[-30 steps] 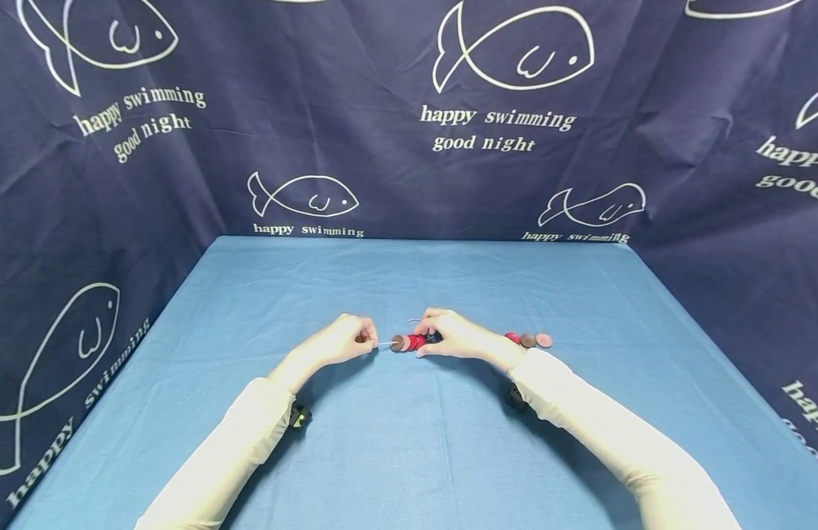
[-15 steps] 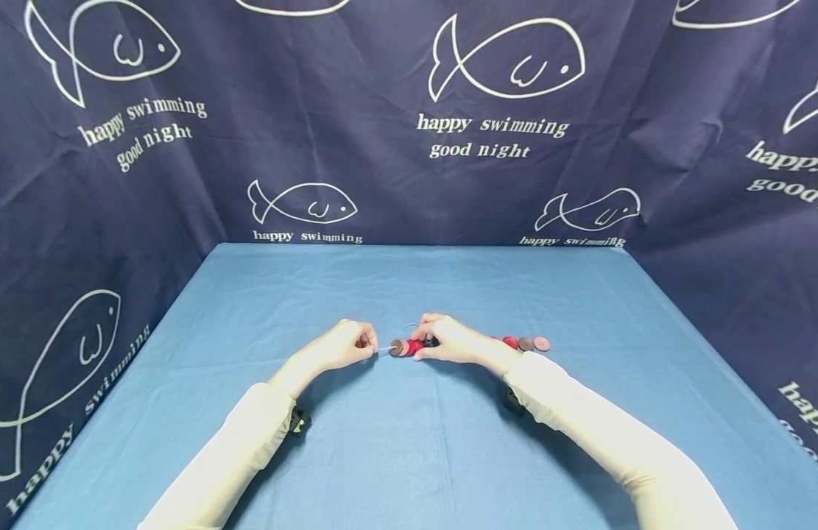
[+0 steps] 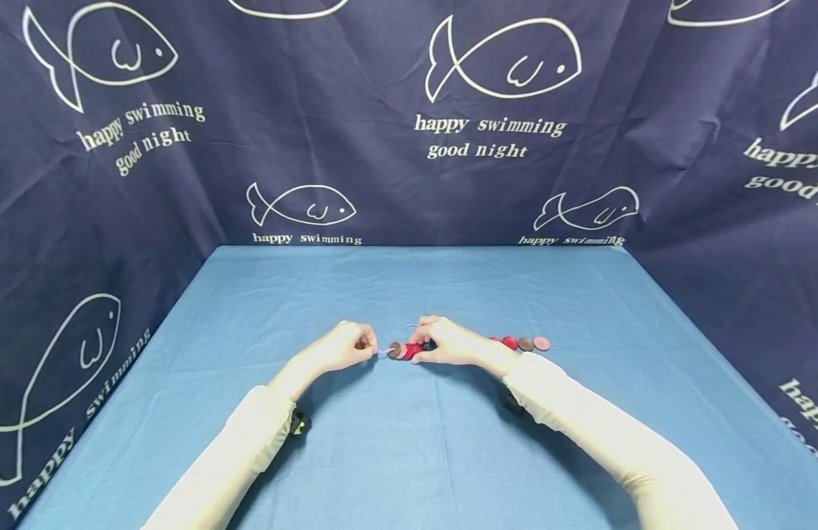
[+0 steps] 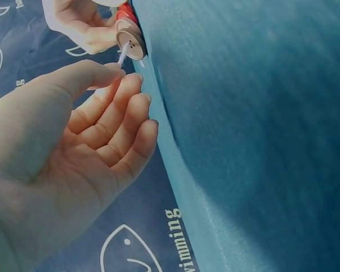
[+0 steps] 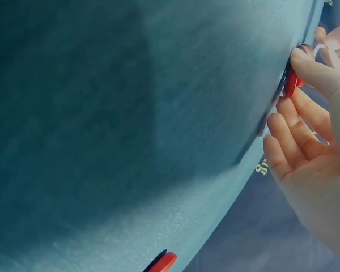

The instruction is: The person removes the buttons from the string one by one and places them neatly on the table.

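1. As the left hand [image 3: 345, 344] pinches white cord [image 4: 123, 59] left of the brown button [image 3: 396, 351], the right hand [image 3: 445, 341] grips red buttons [image 3: 411, 351] right of it.
2. Farther right lies, probably, a pink button [image 3: 541, 344].

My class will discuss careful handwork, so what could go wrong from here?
The string pinched by the left hand could slip, perhaps letting the brown button slide off. The right hand holds overlapping buttons, which might spread apart if its grip loosens. The right sleeve, beside the loose buttons in the head view, might brush them.
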`<action>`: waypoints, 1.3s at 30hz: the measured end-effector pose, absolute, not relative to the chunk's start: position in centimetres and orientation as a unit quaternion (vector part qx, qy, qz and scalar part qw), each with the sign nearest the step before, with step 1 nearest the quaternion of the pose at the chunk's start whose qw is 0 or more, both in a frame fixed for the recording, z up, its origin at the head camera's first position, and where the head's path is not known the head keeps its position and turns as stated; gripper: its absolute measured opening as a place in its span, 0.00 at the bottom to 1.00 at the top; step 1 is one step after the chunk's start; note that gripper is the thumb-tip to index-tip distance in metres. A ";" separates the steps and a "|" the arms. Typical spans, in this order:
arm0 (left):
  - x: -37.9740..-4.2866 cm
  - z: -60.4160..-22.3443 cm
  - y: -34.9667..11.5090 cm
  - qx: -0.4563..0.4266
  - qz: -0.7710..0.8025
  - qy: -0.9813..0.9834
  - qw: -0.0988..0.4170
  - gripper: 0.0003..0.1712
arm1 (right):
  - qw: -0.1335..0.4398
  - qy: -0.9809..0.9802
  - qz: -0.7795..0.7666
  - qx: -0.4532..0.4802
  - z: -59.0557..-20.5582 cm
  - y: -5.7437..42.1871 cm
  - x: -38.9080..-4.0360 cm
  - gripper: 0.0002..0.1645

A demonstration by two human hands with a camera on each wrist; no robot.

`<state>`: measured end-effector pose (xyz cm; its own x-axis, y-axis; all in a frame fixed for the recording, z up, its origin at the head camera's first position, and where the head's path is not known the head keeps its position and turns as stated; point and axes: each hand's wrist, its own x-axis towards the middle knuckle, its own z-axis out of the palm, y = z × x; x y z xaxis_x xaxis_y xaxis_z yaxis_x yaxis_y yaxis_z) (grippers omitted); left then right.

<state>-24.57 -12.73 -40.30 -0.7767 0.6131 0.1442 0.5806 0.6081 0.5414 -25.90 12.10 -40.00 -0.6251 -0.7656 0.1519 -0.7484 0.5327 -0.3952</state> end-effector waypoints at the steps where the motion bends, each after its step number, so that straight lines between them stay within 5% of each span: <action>1: -24.6 -40.3 -12.7 0.333 0.292 0.896 0.028 0.03 | 0.020 0.875 -0.216 -0.433 -40.0 12.1 -25.9 0.14; 39: -24.7 -40.3 -13.0 0.324 0.287 0.901 0.037 0.03 | -0.017 0.870 -0.213 -0.445 -39.9 13.9 -25.9 0.14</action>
<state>-24.71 -13.01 -40.26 -0.7876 0.6047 0.1185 0.5620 0.6260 0.5407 -25.93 13.87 -39.90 -0.6033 -0.7667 0.2194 -0.7812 0.5127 -0.3562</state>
